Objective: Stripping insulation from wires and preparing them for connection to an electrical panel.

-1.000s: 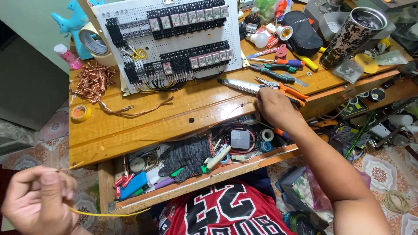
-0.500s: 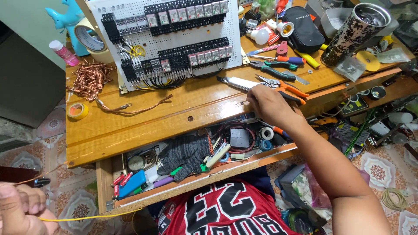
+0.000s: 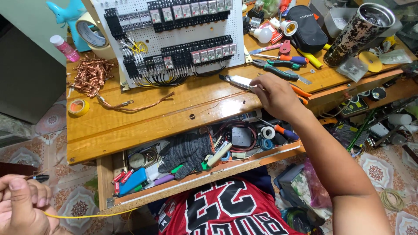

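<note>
I look down over a cluttered wooden workbench [image 3: 143, 117]; my right hand [image 3: 276, 93] lies over the orange-handled pliers [image 3: 300, 91] at the bench's front edge, just beside the utility knife [image 3: 237, 81], fingers curled down onto the tool; whether they have closed round the handles or only rest on them I cannot tell, since the back of the hand hides the grip; my left hand [image 3: 21, 204] is low at the near left, well apart from the bench, thumb and fingers pinched tight on a thin yellow wire [image 3: 87, 215] that runs off to the right toward the open drawer [image 3: 204, 174]; a small dark tip shows just above that fist

The white perforated panel [image 3: 174, 39] with its rows of black relays stands propped at the back, yellow wiring looped at its lower left; a heap of copper wire offcuts [image 3: 89, 76] lies to its left, green-handled pliers [image 3: 278, 69] and a screwdriver to its right

To my mind, the hand at the tool does best to seat both handles in the palm before lifting, clear of the knife blade alongside; the wire hand should keep its pinch close to the free end and the strand lightly taut, so it does not snag on the drawer's contents, the grey knit glove [image 3: 187, 150] among them
</note>
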